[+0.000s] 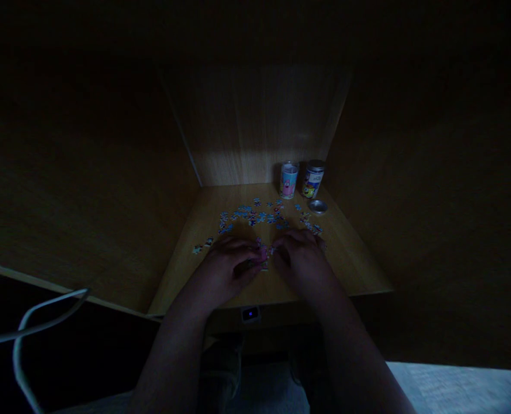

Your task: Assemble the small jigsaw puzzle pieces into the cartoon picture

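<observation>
Desk [350, 270] walled in by dim panels [109, 190].
Puzzle pieces [255, 215] are scattered centrally; left hand [233, 261] and right hand [301, 256] are curled on some by the front edge, grip unclear.

Two bare arms in very dim light

The left grip [232, 261] and the right grip [301, 259] are bare hands, their fingers and knuckles showing only as soft rounded shapes in the gloom. The left forearm [182, 339] and the right forearm [350, 345] are broad and uncovered along all the length that shows, from the wrists down to the lower edge of the view. Between the arms, low down, lies a dark greyish fold of cloth [223, 368], perhaps clothing over the lap. Its colour and cut are too dim to tell, as is any fine detail on the wrists.
</observation>
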### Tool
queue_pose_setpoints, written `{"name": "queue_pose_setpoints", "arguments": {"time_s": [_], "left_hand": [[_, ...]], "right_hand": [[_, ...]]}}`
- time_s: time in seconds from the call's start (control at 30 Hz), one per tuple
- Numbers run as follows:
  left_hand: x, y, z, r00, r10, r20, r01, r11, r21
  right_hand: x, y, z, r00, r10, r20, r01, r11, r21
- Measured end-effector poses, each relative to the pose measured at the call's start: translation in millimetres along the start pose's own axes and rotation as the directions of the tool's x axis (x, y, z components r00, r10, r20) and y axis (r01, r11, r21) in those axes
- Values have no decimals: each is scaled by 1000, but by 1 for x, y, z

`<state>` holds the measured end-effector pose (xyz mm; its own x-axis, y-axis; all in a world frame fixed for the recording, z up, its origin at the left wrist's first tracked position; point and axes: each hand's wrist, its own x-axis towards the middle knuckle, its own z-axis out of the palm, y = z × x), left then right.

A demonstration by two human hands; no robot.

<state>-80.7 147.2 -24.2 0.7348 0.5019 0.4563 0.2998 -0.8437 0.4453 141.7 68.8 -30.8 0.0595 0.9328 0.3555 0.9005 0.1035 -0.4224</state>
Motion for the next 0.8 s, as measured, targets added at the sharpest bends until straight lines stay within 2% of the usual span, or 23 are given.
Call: {"name": "queue_pose_setpoints", "arguments": {"time_s": [0.8], "left_hand": [[0, 2, 0, 1000, 3, 17, -3, 1000, -9]], "right_hand": [[0, 0, 3, 1000, 3, 14, -3, 1000, -16]]}}
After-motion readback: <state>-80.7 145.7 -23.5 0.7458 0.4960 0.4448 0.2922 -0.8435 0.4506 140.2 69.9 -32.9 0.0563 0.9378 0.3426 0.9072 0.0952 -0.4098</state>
